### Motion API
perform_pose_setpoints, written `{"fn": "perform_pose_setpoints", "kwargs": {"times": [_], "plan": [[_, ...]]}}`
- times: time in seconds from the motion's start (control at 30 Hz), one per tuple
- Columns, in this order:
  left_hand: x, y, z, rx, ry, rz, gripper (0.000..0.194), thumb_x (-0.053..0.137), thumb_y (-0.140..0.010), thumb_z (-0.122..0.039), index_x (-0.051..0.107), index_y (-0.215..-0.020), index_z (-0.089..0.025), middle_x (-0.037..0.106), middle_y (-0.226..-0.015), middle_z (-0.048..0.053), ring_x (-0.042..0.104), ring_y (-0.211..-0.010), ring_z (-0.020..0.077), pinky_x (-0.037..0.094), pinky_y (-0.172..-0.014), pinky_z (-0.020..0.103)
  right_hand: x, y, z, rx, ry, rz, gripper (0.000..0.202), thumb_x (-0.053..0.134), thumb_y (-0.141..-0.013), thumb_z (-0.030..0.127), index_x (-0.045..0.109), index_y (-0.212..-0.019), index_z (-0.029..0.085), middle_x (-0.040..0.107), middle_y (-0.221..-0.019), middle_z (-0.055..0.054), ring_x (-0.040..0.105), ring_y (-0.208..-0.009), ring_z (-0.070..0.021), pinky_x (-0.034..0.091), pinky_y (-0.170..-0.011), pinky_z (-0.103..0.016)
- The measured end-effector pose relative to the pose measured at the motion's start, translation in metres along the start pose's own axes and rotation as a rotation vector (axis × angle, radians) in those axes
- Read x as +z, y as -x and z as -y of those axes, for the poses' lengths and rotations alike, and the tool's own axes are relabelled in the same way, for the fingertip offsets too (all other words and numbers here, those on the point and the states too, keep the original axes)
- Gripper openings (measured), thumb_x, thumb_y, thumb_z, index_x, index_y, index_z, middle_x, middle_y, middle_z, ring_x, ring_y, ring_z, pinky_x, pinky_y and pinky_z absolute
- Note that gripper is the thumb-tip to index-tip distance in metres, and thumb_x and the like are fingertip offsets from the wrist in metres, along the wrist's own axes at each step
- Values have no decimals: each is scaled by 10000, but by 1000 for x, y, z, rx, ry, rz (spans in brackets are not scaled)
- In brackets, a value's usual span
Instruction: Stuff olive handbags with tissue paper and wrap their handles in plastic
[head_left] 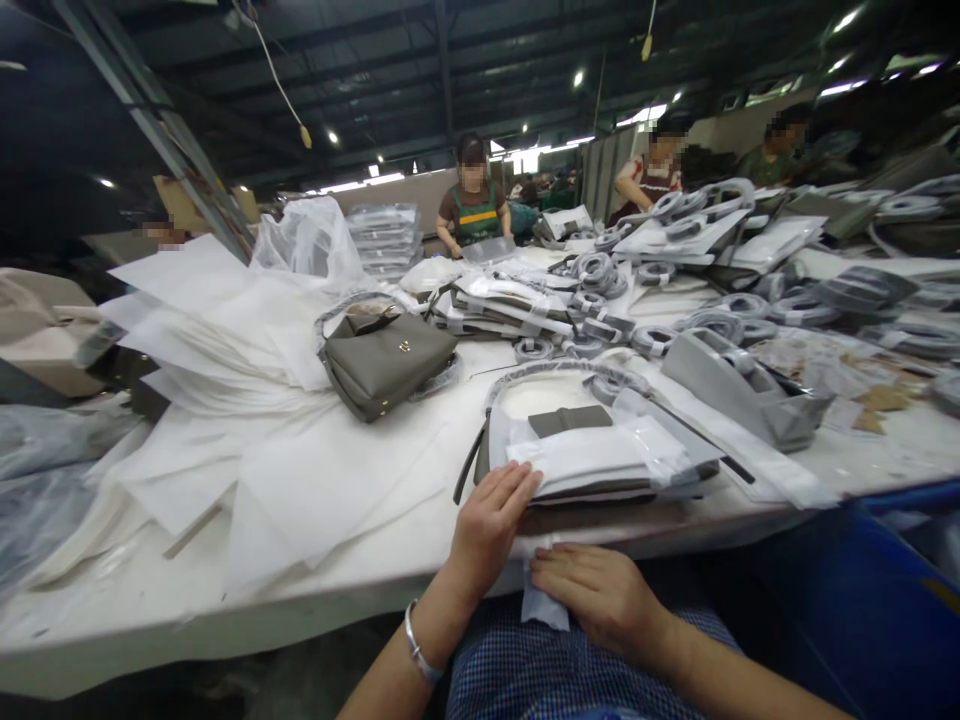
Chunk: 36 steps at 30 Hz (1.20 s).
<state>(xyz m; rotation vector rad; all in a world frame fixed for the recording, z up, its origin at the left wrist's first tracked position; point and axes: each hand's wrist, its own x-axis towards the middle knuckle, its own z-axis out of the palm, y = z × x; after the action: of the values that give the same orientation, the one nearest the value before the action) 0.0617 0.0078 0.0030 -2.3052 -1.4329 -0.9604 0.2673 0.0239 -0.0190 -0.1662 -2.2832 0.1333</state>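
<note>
Wrapped handbag (592, 455) lay at the near edge of the white table (420, 540), right in front of the wearer, wrapped handle (540, 373) looping out on the far side, dark strap (469, 460) trailing off the left end. Left hand (491, 520) had its fingers laid nearly straight on the bag's near left part; thumb hidden, so couldn't tell pressing from pinching. Right hand (600, 590) was over a translucent plastic piece (544, 608) hanging below the table edge, by the lap; fingers covered it, but gripped or merely touched, couldn't tell. Handling guess: bag light to moderate, soft body, some give, slick where plastic film (664, 450) covered it; leather-look surface probably easy to scuff. Best hold seemed a broad palm at each end of the body, or the padded handle for lifting; loose film looked a poor grip, likely to slide or tear. Plastic piece looked very light, limp, slippery; better pinched at an edge. Unwrapped olive handbag (394, 360) sat farther off to the left, beside fanned white sheets (217, 340).
</note>
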Motion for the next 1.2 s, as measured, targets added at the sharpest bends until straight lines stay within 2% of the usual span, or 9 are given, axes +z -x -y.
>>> {"fn": "perform_pose_setpoints", "kwargs": {"times": [0.2,0.4,0.57,0.7,0.83,1.0,1.1,1.2], "plan": [[2,-1,0,2,-1,0,419,540,-969,-133,540,-1384,-195,641,-1351,73,567,-1286,214,525,-1075,410,-1,1,27,114,-81,-12,396,396,-882,23,688,-1111,161,782,-1049,-67,736,-1008,-163,579,-953,-284],[2,-1,-1,11,1,14,422,545,-962,-114,539,-1379,-178,640,-1350,86,565,-1286,229,523,-1077,423,-21,-21,24,149,-119,-42,374,441,-889,21,701,-1106,180,786,-1036,-49,744,-970,-154,575,-945,-268],[-3,-1,1,39,15,57,443,513,-960,-79,511,-1395,-164,625,-1367,95,553,-1299,230,512,-1086,418,-46,-48,4,244,-64,-70,378,463,-850,16,723,-1046,208,791,-974,-23,751,-900,-165,597,-851,-271],[-4,0,2,49,36,71,372,490,-958,-64,565,-1313,-148,611,-1376,108,531,-1321,228,486,-1109,415,-54,-71,-22,321,27,-36,327,490,-877,77,747,-1015,223,794,-952,-24,757,-844,-191,594,-785,-295],[-3,0,-2,-13,60,44,256,495,-973,-114,611,-1200,-136,623,-1316,141,548,-1290,243,505,-1075,413,-50,-93,-52,440,9,58,200,572,-936,217,768,-943,255,798,-924,2,755,-842,-198,563,-763,-283],[-3,-1,-4,-68,127,-5,248,454,-974,-101,597,-1172,-139,648,-1204,129,608,-1171,216,555,-987,358,-35,-106,-82,640,61,266,102,689,-880,275,786,-850,288,787,-854,8,730,-824,-225,526,-754,-326],[-3,-1,-1,-88,173,-29,219,469,-947,-83,599,-1112,-146,663,-1133,114,633,-1108,202,563,-968,331,-27,-105,-92,657,53,311,42,743,-833,276,777,-810,267,769,-900,-18,694,-894,-239,519,-802,-358],[-3,2,0,-113,200,-37,311,458,-902,-29,585,-1155,-158,660,-1162,113,627,-1129,200,553,-990,335,-22,-103,-99,637,2,322,50,794,-779,266,754,-754,250,743,-1030,-19,636,-1060,-246,495,-917,-379]]}}
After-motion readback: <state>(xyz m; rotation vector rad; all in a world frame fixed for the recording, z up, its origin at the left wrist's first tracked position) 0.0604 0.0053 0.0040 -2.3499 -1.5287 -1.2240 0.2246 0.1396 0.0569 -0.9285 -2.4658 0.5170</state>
